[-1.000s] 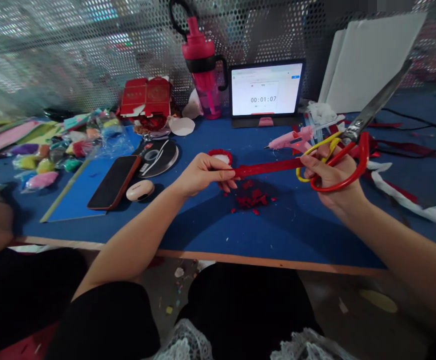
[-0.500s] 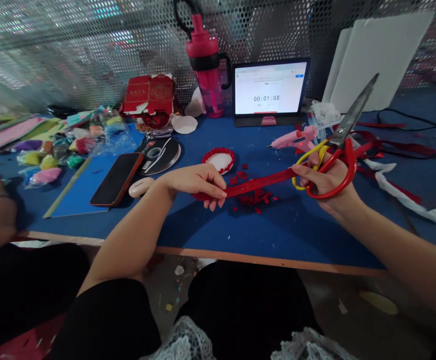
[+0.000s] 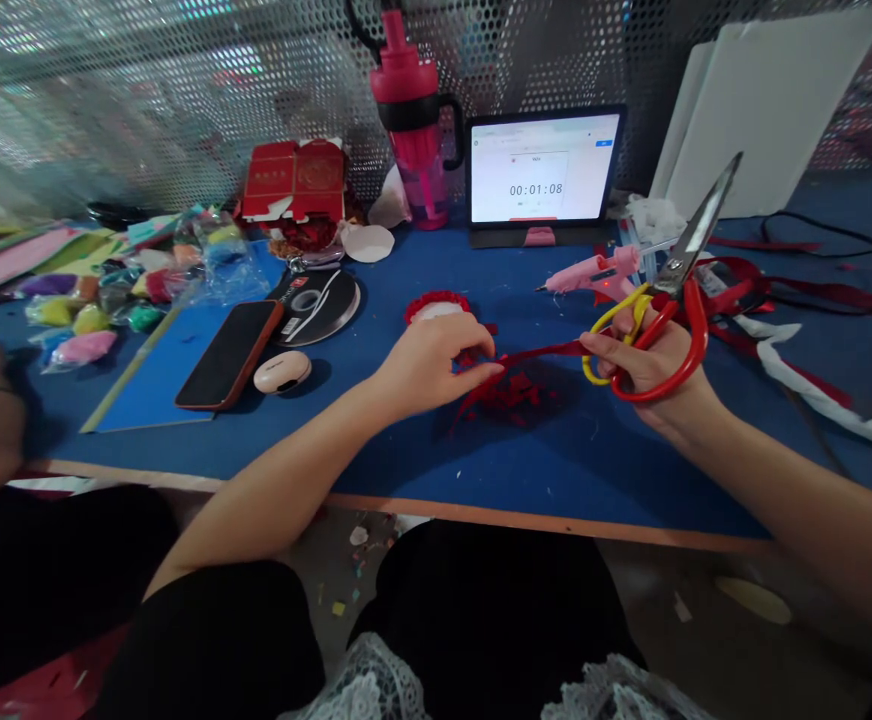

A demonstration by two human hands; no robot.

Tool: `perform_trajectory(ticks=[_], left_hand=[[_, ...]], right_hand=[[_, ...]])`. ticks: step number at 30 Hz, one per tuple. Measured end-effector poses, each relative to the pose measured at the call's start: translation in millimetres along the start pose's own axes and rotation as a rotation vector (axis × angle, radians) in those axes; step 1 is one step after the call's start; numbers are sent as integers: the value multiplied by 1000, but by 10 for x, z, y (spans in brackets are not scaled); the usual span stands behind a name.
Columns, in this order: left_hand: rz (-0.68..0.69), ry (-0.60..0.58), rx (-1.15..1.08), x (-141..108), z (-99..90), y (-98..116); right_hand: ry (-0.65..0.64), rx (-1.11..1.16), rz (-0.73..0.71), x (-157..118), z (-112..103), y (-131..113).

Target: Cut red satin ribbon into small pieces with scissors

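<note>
Scissor blades (image 3: 708, 219) shiny metal; handles (image 3: 698, 338) glossy plastic.

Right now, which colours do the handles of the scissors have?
One handle is yellow, the other handle red; the head view shows this best.

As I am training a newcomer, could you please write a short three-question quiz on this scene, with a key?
1. What colour is the ribbon that runs from the right hand toward the left hand: A, white; B, red; C, yellow?
2. What figures does the tablet show in large print?
3. True or false: the scissors are in the right hand.

Key: 1. B; 2. 00:01:08; 3. True.
</note>
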State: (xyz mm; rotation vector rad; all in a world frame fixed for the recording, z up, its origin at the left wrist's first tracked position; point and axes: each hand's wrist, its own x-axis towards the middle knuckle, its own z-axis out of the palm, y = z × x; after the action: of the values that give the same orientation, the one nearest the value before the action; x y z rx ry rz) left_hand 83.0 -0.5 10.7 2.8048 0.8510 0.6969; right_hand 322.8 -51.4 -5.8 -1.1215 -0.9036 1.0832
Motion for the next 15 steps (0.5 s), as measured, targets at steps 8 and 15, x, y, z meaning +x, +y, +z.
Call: perform_trajectory(ticks=[8,15], left_hand=[[-47,-97,135,34,273,82],[-220,-76,38,71,346,25]], right_hand=[[11,5,1,-4,-4,41],[12,13,-6,7,-17,77]])
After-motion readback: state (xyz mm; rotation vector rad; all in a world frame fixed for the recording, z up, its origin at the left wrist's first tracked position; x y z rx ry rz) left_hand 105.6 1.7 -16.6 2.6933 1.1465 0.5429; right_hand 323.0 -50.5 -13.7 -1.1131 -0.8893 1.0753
